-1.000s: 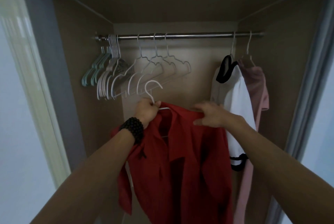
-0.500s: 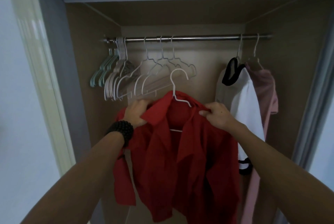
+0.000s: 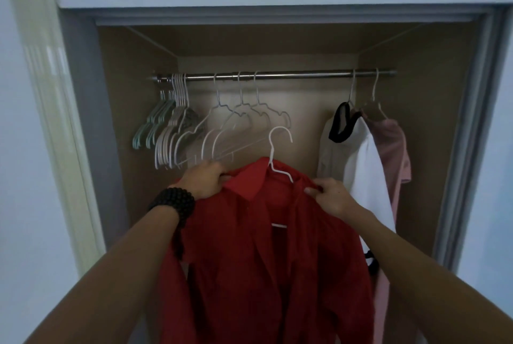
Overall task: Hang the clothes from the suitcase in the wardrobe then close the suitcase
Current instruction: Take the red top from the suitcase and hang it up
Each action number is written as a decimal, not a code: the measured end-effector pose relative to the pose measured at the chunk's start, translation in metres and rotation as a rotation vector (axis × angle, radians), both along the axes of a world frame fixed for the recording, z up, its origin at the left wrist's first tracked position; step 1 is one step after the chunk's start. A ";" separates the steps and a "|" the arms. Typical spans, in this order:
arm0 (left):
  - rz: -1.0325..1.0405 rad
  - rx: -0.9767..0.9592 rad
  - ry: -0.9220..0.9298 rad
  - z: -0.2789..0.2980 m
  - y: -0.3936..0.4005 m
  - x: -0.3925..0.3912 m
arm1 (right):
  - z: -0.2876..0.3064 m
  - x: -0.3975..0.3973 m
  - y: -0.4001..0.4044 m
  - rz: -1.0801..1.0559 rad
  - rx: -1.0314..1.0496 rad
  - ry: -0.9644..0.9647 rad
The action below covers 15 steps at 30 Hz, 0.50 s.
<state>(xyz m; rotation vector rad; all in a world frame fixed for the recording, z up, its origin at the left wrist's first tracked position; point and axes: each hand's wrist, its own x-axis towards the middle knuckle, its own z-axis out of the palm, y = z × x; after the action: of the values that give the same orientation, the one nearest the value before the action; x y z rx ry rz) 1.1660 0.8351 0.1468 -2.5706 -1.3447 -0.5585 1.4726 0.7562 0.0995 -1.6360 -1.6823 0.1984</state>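
I see a red shirt [image 3: 266, 260] on a white hanger [image 3: 279, 154], held below the wardrobe rail [image 3: 291, 75]. My left hand [image 3: 206, 181] and right hand [image 3: 331, 198] each pinch a shoulder, probably to seat the fabric before hooking it between the empty hangers [image 3: 222, 132] and the hung shirts [image 3: 361, 154].

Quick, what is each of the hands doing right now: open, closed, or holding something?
Left hand: closed, gripping the left shoulder of the red shirt.
Right hand: closed, pinching the right shoulder of the red shirt.
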 end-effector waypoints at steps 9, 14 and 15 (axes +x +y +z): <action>0.323 -0.088 -0.234 0.022 -0.029 0.050 | 0.021 -0.007 -0.017 -0.086 -0.022 0.050; -0.016 -0.774 -0.894 0.037 -0.038 0.082 | 0.033 0.001 -0.024 -0.207 0.097 -0.034; -0.039 -0.825 -0.927 0.041 -0.036 0.092 | 0.038 0.006 -0.025 -0.251 0.143 -0.062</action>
<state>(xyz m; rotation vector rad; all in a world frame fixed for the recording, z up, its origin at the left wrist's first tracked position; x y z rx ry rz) 1.2579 0.7991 0.1875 -3.0764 -2.1493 -1.6404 1.4790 0.7313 0.1374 -1.7397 -1.4819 -0.0954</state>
